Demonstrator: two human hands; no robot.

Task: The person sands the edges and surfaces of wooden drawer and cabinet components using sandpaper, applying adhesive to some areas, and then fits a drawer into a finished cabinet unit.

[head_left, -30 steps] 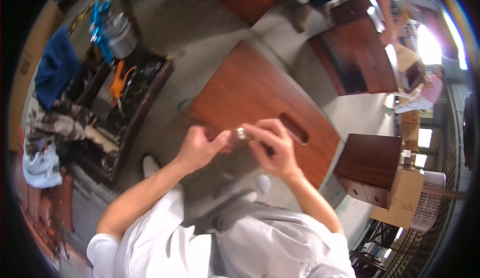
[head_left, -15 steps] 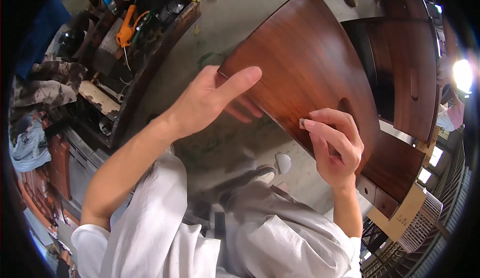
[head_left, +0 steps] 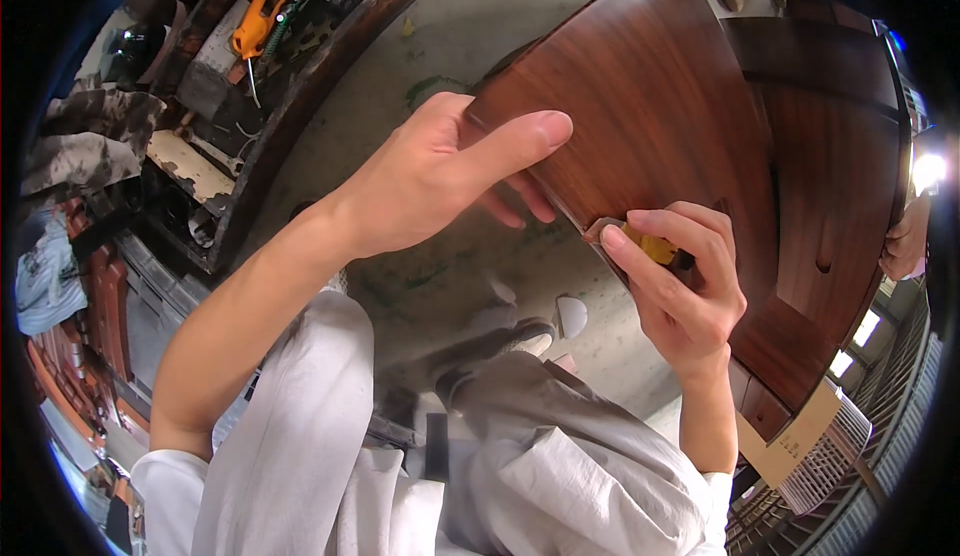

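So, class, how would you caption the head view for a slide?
Left hand by a brown wooden panel, right hand pinching a small piece at its edge.

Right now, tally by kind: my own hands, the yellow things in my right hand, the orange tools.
Hands: 2, left hand and right hand
Yellow thing: 1, partly hidden by fingers
Orange tool: 1
Total: 4

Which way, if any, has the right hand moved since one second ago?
Yes, rightward: the right hand is now farther right of the white piece on the floor.
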